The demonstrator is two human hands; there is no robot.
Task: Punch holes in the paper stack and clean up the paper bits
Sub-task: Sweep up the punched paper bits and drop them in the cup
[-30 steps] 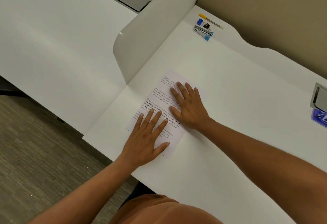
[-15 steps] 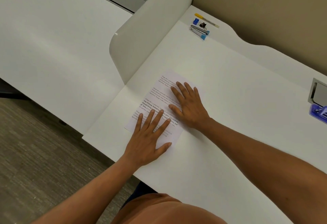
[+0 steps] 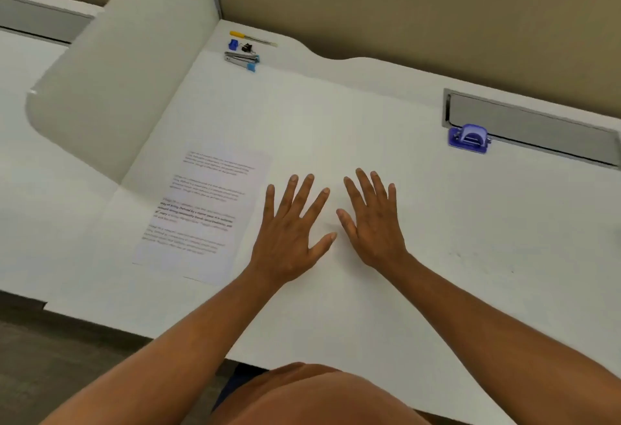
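White bench (image 3: 336, 115); white paper stack (image 3: 201, 213) with lines of black and grey print; blue-purple hole punch (image 3: 469, 139); grey stapler (image 3: 241, 60) with a blue tip; small blue clip (image 3: 233, 44); yellow-handled tool (image 3: 252, 38); beige partition wall (image 3: 403, 4)

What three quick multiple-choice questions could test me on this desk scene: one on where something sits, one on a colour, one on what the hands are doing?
1. Where is the paper stack?
A. To the left of both hands
B. Under the hole punch
C. Against the back wall

2. What colour is the hole punch?
A. Red
B. Blue-purple
C. Black

3. What are the left hand and the right hand doing?
A. Gripping the punch
B. Lifting the paper
C. Spread open over the bare desk, holding nothing

Answers: 1 A, the sheets lie beside the left hand; 2 B, its body is blue-purple; 3 C, all fingers are splayed and empty.
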